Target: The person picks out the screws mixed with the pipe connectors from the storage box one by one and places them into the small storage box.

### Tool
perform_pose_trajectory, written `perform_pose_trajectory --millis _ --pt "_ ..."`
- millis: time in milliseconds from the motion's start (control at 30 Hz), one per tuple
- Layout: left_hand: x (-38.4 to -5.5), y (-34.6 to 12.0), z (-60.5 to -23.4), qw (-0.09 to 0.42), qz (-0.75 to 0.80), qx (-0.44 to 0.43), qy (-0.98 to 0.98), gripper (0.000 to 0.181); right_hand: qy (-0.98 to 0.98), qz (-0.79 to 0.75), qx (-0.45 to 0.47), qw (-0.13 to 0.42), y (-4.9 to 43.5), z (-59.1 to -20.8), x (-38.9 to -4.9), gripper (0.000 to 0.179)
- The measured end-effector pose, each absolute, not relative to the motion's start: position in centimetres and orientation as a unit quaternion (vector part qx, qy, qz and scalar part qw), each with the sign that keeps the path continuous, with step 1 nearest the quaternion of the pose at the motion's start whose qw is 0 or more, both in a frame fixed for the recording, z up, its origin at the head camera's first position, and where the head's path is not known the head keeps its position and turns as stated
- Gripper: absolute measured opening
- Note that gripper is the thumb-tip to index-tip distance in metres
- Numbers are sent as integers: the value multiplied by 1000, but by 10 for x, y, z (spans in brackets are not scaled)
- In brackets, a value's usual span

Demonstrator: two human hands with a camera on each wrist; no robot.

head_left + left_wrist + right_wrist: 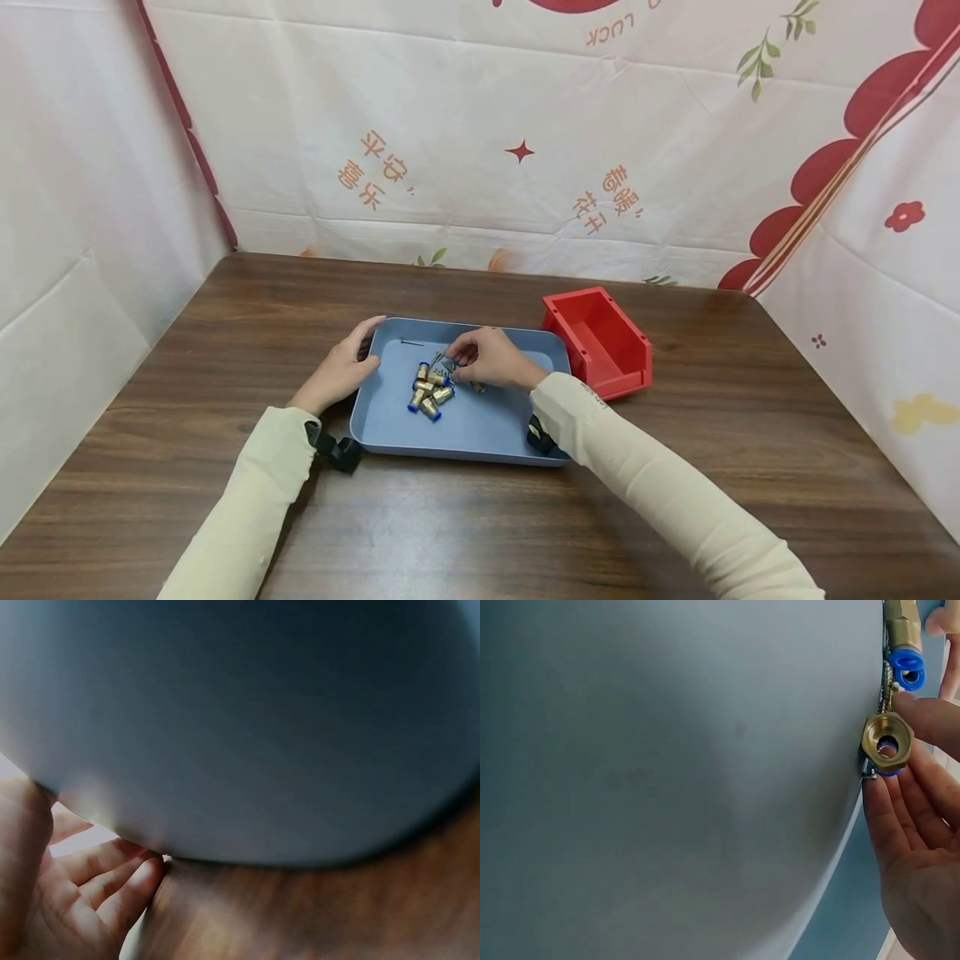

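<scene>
Head view shows a blue-grey tray (480,429) on a brown wooden table (465,533), with both hands at it. On the tray's left side, the left hand (337,367) rests at the rim, thumb and fingers spread wide; its wrist view shows the fingers reaching to the tray's edge. Over the middle of the tray, the right hand (487,357) reaches down among small screws (437,359), fingers bent and thumb narrowly apart; I cannot tell whether a screw is pinched between them. These screws lie just left of its fingertips. Nearer and a little farther left, a heap of brass fittings (442,395) with blue collars lies on the tray floor, near the right hand yet apart from the left. One loose brass piece (477,387) sits under the right hand, and its wrist view shows the open end just beside the fingers. Toward the far left of the tray lies a single long screw (412,342). Beside the tray's far right corner stands a red bin (622,387).
</scene>
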State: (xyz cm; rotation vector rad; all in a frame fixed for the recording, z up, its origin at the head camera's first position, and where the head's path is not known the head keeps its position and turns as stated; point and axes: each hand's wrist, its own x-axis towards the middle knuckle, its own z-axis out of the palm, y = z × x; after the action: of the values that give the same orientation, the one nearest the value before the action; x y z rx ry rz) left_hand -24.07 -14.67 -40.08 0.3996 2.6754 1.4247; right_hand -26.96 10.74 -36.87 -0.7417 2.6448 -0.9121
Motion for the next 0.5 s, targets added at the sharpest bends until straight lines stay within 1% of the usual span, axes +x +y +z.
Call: perform_pose_trajectory --millis 500 --pt "-242 -147 -401 48 468 129 873 62 910 -297 -270 102 103 -371 -268 13"
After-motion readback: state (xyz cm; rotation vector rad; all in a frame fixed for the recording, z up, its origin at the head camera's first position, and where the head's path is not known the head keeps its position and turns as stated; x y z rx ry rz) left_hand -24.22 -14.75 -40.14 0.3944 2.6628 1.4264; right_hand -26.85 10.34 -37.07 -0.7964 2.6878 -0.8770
